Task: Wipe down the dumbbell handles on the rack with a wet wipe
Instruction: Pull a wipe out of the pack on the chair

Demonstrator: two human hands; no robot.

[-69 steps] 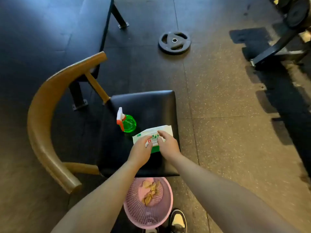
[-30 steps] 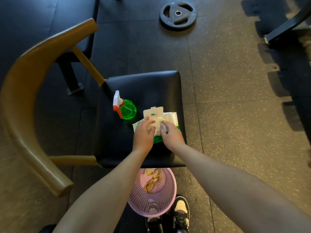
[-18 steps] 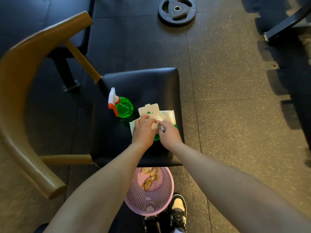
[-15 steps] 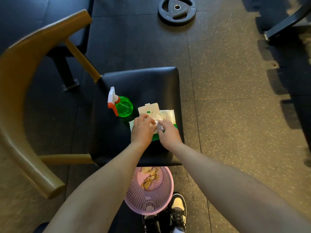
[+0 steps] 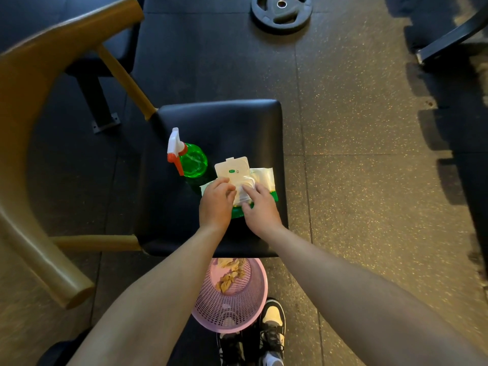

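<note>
wipe pack (image 5: 264,175): white and green soft pack, lies flat on the chair seat (image 5: 219,128), right-front part of the seat, near its right edge
lid (image 5: 232,167): white flip lid on the pack, stands open, hinged up on the far side; opening below it is exposed, mostly covered by fingers
left hand (image 5: 215,207): over the left end of the pack, fingers curled in at the opening; can't tell whether they pinch a wipe or just touch the pack
right hand (image 5: 262,211): grasps the pack, fingers laid on top at the opening, thumb against the near green edge
hands: side by side, fingertips almost meeting over the opening
forearms: both bare, come in from the bottom of the view
spray bottle (image 5: 194,161): green body, white head, orange trigger; upright on the seat, just left of the pack, nozzle pointing away from the pack
chair: black padded seat, curved wooden backrest (image 5: 31,88) on the left side of the view
basket (image 5: 224,307): pink mesh, on the floor at the seat's near edge, partly under it; crumpled yellowish scraps (image 5: 231,274) inside
shoes (image 5: 272,320): black and white, just beside the basket, bottom of view
weight plate (image 5: 281,13): black, flat on the floor, well beyond the chair
floor (image 5: 369,180): dark speckled rubber tiles
top right: black metal frame (image 5: 449,35), only partly in view
</note>
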